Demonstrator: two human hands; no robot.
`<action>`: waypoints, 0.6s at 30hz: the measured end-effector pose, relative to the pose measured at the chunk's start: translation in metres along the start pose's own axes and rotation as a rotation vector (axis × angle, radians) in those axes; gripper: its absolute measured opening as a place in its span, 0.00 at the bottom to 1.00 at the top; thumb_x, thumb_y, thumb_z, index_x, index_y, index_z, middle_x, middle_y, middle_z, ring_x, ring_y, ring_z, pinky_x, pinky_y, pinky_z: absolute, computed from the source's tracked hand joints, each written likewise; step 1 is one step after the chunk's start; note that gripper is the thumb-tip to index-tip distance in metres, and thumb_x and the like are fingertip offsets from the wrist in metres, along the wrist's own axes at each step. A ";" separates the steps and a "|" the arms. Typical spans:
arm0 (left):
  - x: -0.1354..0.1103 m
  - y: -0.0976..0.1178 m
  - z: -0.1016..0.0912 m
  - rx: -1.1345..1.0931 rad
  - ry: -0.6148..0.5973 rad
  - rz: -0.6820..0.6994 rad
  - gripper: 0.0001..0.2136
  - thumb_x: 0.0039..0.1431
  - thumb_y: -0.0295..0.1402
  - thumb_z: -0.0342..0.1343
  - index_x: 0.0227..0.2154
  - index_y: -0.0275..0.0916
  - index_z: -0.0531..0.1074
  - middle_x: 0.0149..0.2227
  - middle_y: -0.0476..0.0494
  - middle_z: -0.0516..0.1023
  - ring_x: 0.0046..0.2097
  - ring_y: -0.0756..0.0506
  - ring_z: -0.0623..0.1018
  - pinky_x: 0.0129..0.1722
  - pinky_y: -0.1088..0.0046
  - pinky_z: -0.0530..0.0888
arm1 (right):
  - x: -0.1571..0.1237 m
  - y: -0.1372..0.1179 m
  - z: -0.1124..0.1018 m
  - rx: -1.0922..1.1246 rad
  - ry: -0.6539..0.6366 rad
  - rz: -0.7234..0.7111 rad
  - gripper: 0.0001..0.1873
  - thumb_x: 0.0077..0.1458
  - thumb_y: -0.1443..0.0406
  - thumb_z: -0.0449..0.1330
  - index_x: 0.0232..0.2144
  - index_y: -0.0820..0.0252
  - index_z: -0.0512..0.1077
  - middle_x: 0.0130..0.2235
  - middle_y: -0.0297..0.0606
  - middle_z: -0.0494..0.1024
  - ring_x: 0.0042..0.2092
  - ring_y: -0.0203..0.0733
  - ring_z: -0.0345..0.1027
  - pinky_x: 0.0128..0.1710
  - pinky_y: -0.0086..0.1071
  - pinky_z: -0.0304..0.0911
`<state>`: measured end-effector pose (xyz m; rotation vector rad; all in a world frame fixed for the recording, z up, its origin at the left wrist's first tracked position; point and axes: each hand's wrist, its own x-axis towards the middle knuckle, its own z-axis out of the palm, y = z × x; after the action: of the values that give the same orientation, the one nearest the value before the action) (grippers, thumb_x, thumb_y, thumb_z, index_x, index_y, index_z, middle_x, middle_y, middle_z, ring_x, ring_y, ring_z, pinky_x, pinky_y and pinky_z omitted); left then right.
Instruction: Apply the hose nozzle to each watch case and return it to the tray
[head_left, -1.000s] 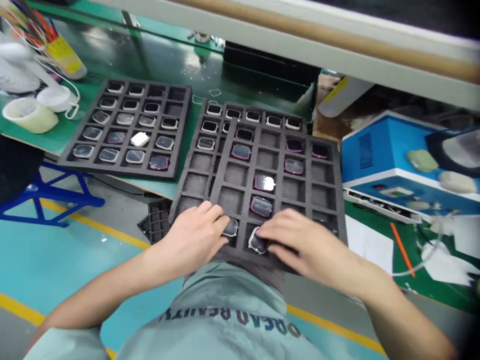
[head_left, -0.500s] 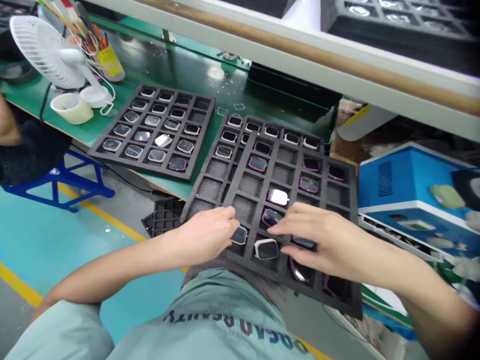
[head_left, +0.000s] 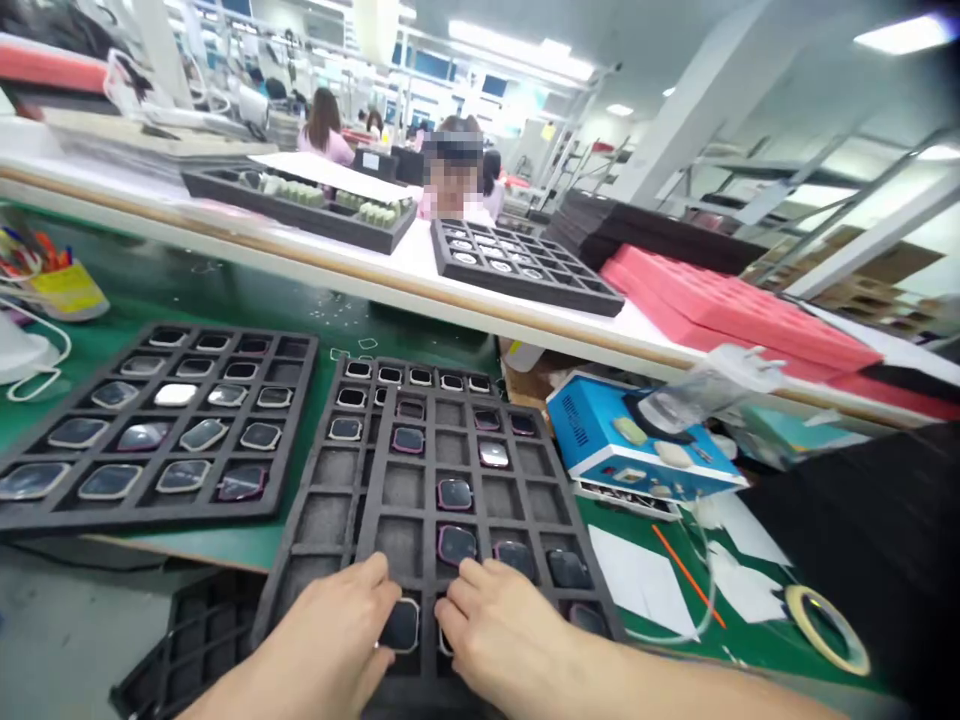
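Observation:
A black foam tray [head_left: 397, 535] with square pockets lies in front of me, holding smartwatch cases with dark screens, some silver and some purple-framed. My left hand [head_left: 349, 610] is closed at the left edge of a silver-framed smartwatch case [head_left: 403, 626] in a near pocket. Beside it, my right hand [head_left: 499, 620] has its fingers curled down over another light-framed smartwatch case [head_left: 444, 638], which they mostly hide. Just beyond my right fingers is a purple-framed smartwatch case [head_left: 457, 545] in its pocket.
Another foam tray [head_left: 289, 440] of smartwatch cases sits at left. A blue machine [head_left: 600, 430] stands at right, near a tape roll [head_left: 827, 630] and white paper [head_left: 643, 580]. A shelf edge [head_left: 300, 258] crosses above the bench, carrying trays and pink foam [head_left: 720, 300]. People sit beyond.
My view has tilted up, bringing the shelf top and room into sight. My right hand has moved in beside my left, its spread fingers now curled over a light-framed smartwatch case.

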<state>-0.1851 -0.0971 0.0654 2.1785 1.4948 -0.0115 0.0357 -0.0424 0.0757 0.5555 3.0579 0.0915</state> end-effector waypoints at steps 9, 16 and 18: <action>-0.004 -0.089 -0.022 -0.031 0.479 -0.317 0.13 0.65 0.38 0.57 0.48 0.39 0.78 0.41 0.42 0.78 0.40 0.40 0.80 0.36 0.66 0.74 | -0.022 0.012 0.000 0.571 -0.044 0.317 0.12 0.51 0.69 0.66 0.40 0.55 0.81 0.40 0.38 0.87 0.42 0.45 0.81 0.45 0.35 0.76; 0.015 -0.084 -0.012 0.113 0.301 -0.287 0.14 0.67 0.31 0.58 0.54 0.39 0.75 0.51 0.36 0.77 0.53 0.35 0.80 0.46 0.62 0.78 | 0.054 0.063 -0.012 0.710 0.216 0.340 0.11 0.54 0.64 0.67 0.41 0.55 0.82 0.41 0.35 0.86 0.39 0.41 0.77 0.43 0.33 0.71; 0.017 -0.077 -0.013 0.148 0.260 -0.239 0.12 0.65 0.28 0.60 0.51 0.38 0.78 0.49 0.35 0.78 0.54 0.33 0.80 0.49 0.60 0.78 | 0.106 0.068 -0.008 0.570 0.174 0.346 0.11 0.57 0.61 0.66 0.43 0.56 0.82 0.43 0.37 0.87 0.41 0.43 0.79 0.44 0.33 0.70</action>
<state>-0.2491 -0.0556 0.0416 2.1653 1.9509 0.0855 -0.0401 0.0583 0.0858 1.1511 3.0899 -0.7829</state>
